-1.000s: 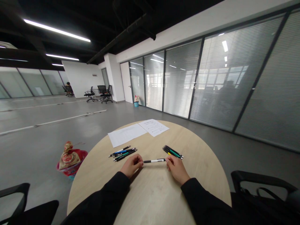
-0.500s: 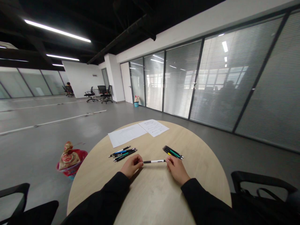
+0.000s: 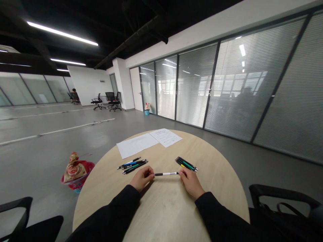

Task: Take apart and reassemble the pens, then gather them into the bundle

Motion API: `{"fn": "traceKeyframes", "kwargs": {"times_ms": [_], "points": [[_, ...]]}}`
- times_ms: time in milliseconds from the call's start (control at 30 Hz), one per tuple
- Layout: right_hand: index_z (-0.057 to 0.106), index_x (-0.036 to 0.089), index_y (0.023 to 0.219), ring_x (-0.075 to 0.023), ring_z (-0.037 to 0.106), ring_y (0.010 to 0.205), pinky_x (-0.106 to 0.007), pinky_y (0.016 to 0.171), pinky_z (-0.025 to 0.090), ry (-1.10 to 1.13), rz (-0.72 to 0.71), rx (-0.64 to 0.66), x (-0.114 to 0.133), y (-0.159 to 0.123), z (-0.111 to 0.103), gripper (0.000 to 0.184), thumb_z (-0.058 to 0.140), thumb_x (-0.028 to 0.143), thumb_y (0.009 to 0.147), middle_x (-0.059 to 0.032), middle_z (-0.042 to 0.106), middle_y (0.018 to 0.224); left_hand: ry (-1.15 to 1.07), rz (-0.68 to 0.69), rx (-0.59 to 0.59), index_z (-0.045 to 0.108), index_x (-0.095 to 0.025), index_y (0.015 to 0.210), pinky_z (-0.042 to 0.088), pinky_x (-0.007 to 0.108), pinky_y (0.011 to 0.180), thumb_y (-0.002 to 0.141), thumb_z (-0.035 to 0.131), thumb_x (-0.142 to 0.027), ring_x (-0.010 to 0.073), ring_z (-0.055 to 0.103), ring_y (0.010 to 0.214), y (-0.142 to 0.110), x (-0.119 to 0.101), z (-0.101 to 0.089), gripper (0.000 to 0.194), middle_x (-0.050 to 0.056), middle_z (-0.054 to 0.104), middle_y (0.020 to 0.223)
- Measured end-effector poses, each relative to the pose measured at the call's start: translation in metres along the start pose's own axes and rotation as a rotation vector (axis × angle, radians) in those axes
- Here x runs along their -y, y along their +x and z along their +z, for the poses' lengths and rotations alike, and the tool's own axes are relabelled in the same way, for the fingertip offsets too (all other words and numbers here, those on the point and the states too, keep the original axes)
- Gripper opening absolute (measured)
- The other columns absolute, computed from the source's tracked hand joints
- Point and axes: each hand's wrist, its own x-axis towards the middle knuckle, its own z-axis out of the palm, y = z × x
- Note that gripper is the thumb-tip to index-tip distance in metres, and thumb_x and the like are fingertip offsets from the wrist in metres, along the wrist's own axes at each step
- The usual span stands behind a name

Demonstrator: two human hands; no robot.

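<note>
A black and white pen (image 3: 166, 173) lies sideways between my two hands, above the near half of the round wooden table (image 3: 164, 208). My left hand (image 3: 142, 178) pinches its dark left end. At the other end, the fingertips of my right hand (image 3: 191, 183) are closed on the tip. Just beyond my left hand is a loose pile of pens (image 3: 133, 164), black, blue, green and white. A second bunch of pens (image 3: 186, 163), mostly black with green and yellow parts, lies side by side behind my right hand.
Two printed paper sheets (image 3: 137, 144) lie at the table's far edge. A pink basket (image 3: 78, 181) with a red and tan bag stands on the floor to the left. Black chairs (image 3: 285, 193) flank the table. Glass partitions with blinds (image 3: 234, 84) run along the right.
Nearly everything stays in place. Both hands keep hold of the pen's ends, and the pen seems slightly turned about its length, its markings looking different.
</note>
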Motion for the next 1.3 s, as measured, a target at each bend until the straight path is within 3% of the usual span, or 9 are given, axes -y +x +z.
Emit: {"fn": "traceKeyframes", "kwargs": {"times_ms": [1100, 1300], "points": [[0.053, 0.020, 0.065, -0.0161, 0.051, 0.059, -0.025, 0.058, 0.034, -0.025, -0.021, -0.016, 0.0000, 0.0008, 0.0011, 0.029, 0.045, 0.033, 0.090, 0.0014, 0.055, 0.057, -0.010, 0.006, -0.004, 0.057, -0.016, 0.072, 0.039, 0.025, 0.059, 0.073, 0.068, -0.035, 0.0131, 0.052, 0.060, 0.0004, 0.0014, -0.0008, 0.022, -0.002, 0.059, 0.064], [0.060, 0.019, 0.070, -0.0159, 0.052, 0.060, -0.025, 0.058, 0.036, 0.012, -0.041, -0.024, -0.0019, 0.0004, 0.0018, 0.028, 0.047, 0.034, 0.088, -0.0003, 0.059, 0.061, 0.004, -0.001, -0.009, 0.057, -0.017, 0.072, 0.039, 0.025, 0.059, 0.074, 0.067, -0.034, 0.0133, 0.052, 0.060, -0.0003, 0.0007, -0.0005, 0.020, -0.001, 0.059, 0.064]]}}
